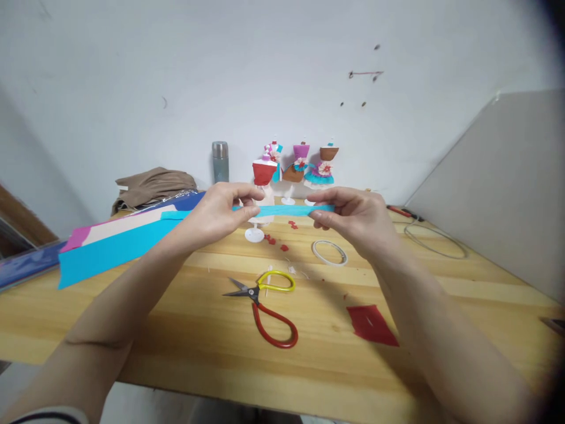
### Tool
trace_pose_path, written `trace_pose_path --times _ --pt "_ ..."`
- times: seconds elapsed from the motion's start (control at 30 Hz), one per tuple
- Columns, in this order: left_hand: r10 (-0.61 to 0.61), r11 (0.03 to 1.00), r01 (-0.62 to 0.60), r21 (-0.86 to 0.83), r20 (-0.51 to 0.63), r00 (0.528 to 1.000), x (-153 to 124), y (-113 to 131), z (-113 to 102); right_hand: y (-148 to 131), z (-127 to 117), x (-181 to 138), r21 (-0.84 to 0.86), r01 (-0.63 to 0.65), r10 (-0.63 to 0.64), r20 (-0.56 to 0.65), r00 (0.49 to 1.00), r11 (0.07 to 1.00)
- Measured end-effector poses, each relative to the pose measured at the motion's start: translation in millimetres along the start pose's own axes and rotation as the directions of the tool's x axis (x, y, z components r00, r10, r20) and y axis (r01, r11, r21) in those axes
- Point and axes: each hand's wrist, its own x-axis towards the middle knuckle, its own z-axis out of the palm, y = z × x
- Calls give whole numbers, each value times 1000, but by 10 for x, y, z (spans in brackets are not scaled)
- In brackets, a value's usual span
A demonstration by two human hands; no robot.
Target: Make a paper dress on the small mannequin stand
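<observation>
I hold a narrow turquoise paper strip (286,209) stretched level between both hands, above the wooden table (176,330). My left hand (220,212) pinches its left end with thumb and fingers closed. My right hand (353,218) pinches the right end the same way. Below the strip lie scissors (265,303) with one yellow and one red handle, their blades pointing left. A red paper scrap (371,324) lies to their right.
Sheets of turquoise, cream, pink and blue paper (115,244) lie at the left. Three small dress mannequins (295,168), a grey flask (219,162) and a folded brown cloth (152,185) stand by the wall. A white tape ring (329,253), a white round stand (254,235), red bits and a grey panel (507,188) are near.
</observation>
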Motion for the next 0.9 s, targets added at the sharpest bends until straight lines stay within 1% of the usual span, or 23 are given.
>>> trace_pose_path --times 0.07,0.17,0.33,0.47,0.63,0.73,0.9 --pt "13 1000 -13 15 -3 1000 6 -17 11 -8 8 -2 -44 -3 2 -27 1000 999" --pt "13 1000 -13 -9 1 1000 13 6 9 -30 13 -8 -36 4 -5 -22 1000 999" --pt "-56 991 62 -116 50 997 18 75 -26 -37 1 -15 66 4 -8 55 998 998" --pt "-68 984 82 -158 93 993 13 78 -63 4 -23 3 183 -32 10 119 993 983" --pt "-68 976 93 -195 133 989 -7 59 -89 49 -53 34 314 -97 55 141 988 944" --pt "-72 977 94 -193 117 991 -16 66 -88 77 -60 47 364 -117 65 153 986 924" --pt "-85 974 96 -208 61 995 -13 96 -69 131 -52 56 369 -101 54 135 989 924"
